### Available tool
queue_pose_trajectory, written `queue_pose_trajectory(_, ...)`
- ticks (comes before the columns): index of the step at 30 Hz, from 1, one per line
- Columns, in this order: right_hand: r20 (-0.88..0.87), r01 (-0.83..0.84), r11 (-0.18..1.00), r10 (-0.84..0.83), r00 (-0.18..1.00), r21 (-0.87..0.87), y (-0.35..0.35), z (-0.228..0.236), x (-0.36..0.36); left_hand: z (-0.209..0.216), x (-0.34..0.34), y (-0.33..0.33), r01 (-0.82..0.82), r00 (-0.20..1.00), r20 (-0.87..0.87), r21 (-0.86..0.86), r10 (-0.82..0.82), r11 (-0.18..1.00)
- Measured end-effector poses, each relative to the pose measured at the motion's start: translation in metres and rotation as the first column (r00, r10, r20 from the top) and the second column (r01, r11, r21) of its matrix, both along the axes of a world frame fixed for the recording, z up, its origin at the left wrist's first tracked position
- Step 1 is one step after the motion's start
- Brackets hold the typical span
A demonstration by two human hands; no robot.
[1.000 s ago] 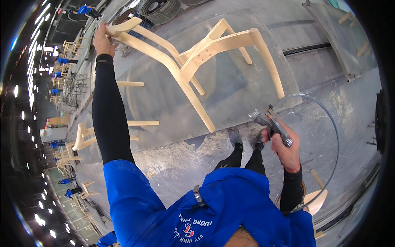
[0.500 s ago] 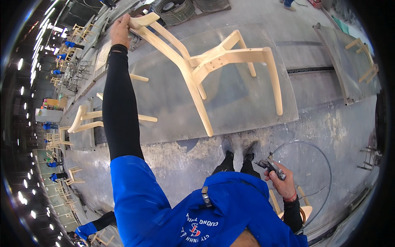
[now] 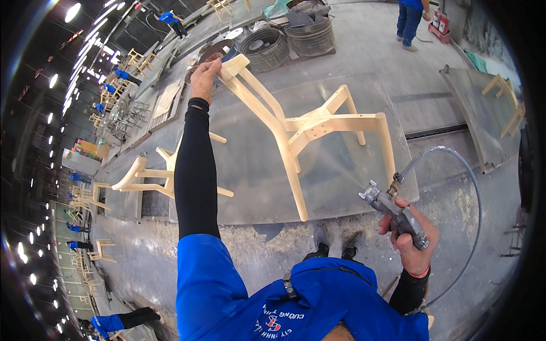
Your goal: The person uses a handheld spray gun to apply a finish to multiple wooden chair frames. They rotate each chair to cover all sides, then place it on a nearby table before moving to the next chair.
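Note:
My left hand (image 3: 203, 80) is closed round the top rail of a bare, pale wooden chair frame (image 3: 277, 138), at the far left. The frame is tilted over a grey metal sheet (image 3: 250, 193), its legs pointing toward me and to the right; it has no seat. My right hand (image 3: 420, 243) grips a metal spray gun (image 3: 396, 215) at the lower right, its nozzle pointing left and away toward the frame. From the gun a thin grey hose (image 3: 478, 199) loops out to the right and back down toward me. Gun and frame are apart.
Another wooden chair (image 3: 149, 181) lies left of my arm. Round dark tubs (image 3: 264, 50) stand beyond the sheet. At the right a tilted metal panel (image 3: 463, 122) carries a chair frame (image 3: 505, 102). A person in blue (image 3: 410, 23) stands far right; several others are at left.
My right hand has raised the spray gun up and forward, closer to the chair frame. My left hand still holds the frame, and the view has shifted.

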State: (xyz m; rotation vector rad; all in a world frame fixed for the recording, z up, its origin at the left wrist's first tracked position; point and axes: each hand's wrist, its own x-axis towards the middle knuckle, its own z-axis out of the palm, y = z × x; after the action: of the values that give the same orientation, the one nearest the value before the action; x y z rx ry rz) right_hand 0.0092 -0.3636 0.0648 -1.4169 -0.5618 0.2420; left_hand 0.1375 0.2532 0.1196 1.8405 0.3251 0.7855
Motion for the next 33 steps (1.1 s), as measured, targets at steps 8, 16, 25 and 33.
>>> queue_pose_trajectory(8,-0.048,-0.052,0.982,0.044,0.998,-0.181,0.042,-0.021,0.05,-0.003,-0.014,-0.017,0.012,0.998,0.067,0.041,-0.015,0.999)
queue_pose_trajectory(16,-0.041,-0.04,0.999,0.041,0.998,0.031,0.087,-0.009,0.078,0.005,-0.036,-0.054,-0.01,0.998,0.062,0.053,0.006,0.999)
queue_pose_trajectory(25,-0.03,-0.066,0.996,0.065,0.997,-0.065,0.049,0.01,0.059,0.006,-0.04,-0.076,-0.026,0.987,0.158,0.076,0.014,0.997)
queue_pose_trajectory(33,-0.208,-0.011,0.98,-0.031,0.978,-0.197,-0.03,-0.015,-0.001,-0.007,-0.021,-0.084,-0.138,0.965,0.242,0.143,0.1,0.98)
